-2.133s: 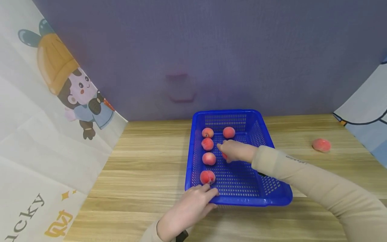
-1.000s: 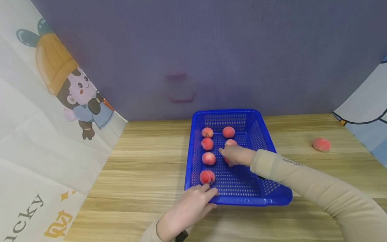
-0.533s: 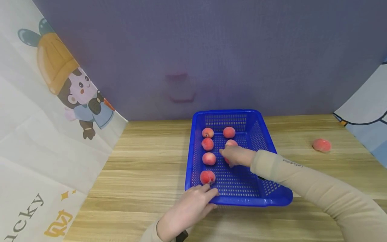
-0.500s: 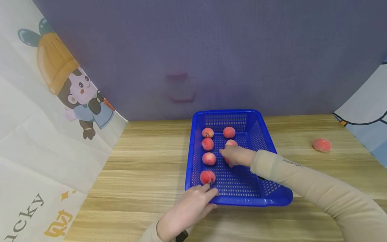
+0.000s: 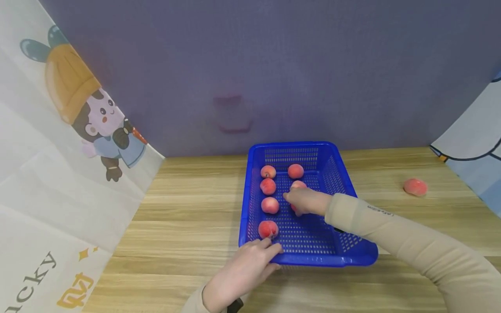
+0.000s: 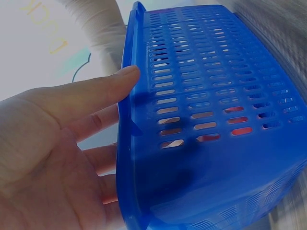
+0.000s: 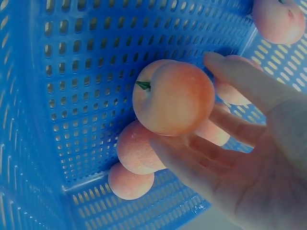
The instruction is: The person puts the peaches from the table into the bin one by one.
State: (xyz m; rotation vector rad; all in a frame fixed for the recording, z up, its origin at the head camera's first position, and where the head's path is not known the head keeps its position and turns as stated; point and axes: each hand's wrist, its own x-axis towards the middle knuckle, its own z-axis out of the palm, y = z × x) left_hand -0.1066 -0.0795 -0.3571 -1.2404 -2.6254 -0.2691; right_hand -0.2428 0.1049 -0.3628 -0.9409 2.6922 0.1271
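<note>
A blue plastic basket [image 5: 313,259] with slotted sides holds several red-pink peaches. My left hand [image 5: 246,265] grips its near rim by the left corner; in the left wrist view the thumb lies outside and the fingers [image 6: 103,158] go over the rim. Inside the basket, my right hand [image 5: 306,201] holds a peach [image 7: 177,98] between thumb and fingers, mostly hidden under the hand in the head view. Just beyond that hand sits another peach [image 5: 298,184]. One more peach [image 5: 295,171] is near the far wall. A column of peaches [image 5: 270,205] lines the left side.
A single peach [image 5: 415,187] lies on the wood-grain table [image 5: 188,208] to the right of the basket. Behind stands a dark grey-blue panel [image 5: 250,74]. White printed sheets [image 5: 35,182] border the left side, and another is at the right.
Over two seconds my right hand has shifted slightly toward the near side of the basket, uncovering the peach just beyond it. In the last second almost nothing moves. The left hand stays at the rim.
</note>
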